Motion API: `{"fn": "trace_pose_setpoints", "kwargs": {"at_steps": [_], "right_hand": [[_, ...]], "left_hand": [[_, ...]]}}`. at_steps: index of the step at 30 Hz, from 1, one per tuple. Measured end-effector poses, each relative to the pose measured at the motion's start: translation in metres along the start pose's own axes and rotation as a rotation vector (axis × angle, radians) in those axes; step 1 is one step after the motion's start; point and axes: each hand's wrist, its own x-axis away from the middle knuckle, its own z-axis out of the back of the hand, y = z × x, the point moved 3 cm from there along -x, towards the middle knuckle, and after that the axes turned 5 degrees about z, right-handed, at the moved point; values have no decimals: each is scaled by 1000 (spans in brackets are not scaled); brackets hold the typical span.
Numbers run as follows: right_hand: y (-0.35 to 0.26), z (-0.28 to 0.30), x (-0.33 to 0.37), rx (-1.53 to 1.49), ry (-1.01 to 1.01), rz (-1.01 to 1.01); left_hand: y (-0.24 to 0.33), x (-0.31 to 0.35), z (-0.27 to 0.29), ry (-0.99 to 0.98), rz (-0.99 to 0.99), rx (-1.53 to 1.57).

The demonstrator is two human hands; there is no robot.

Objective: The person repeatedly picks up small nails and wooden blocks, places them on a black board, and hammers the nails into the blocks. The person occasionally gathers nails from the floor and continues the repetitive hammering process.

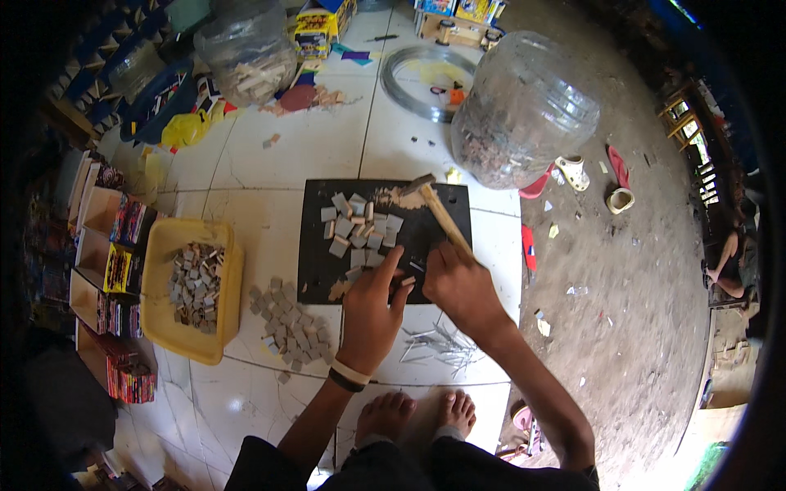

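Well, hammer (444,219): our right hand (463,286) is closed around its handle, the head toward the board's far edge; probably wrapped for a steady grip.
Left hand (368,315): just apart from the right, forefinger and thumb spread; a loose block (407,281) shows at the thumb tip, but we cannot tell whether it is pinched.
Blocks (360,225): heaped ahead of our left hand, perhaps for easy reach.
Board (315,266): black, under the blocks, likely shielding the tiles (262,213).
Pile (286,319): more grey blocks, just left of the board.
Tub (232,303): yellow, its walls keeping other pieces together.
Wires (442,344): thin, strewn between board and feet (454,413).
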Motion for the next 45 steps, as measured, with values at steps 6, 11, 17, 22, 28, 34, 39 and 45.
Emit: {"fn": "trace_pose_setpoints", "kwargs": {"at_steps": [6,11,17,22,28,34,39,45], "right_hand": [[6,19,15,-615,95,-281],[8,35,27,-1001,132,-485],[-13,59,36,-976,61,-370],[-28,66,43,-1009,-13,-391],[-28,53,42,-981,135,-394],[-21,16,24,-766,250,-225],[-20,-14,15,-758,257,-181],[-18,-19,15,-722,272,-181]], "left_hand": [[1,-1,0,-17,-12,4],[15,2,12,45,-77,0],[41,17,34,91,-311,-38],[37,28,33,-81,-311,18],[27,28,32,-60,-143,99],[6,-3,39,82,-38,284],[5,-11,26,59,122,510],[-2,-12,9,4,215,625]]}}
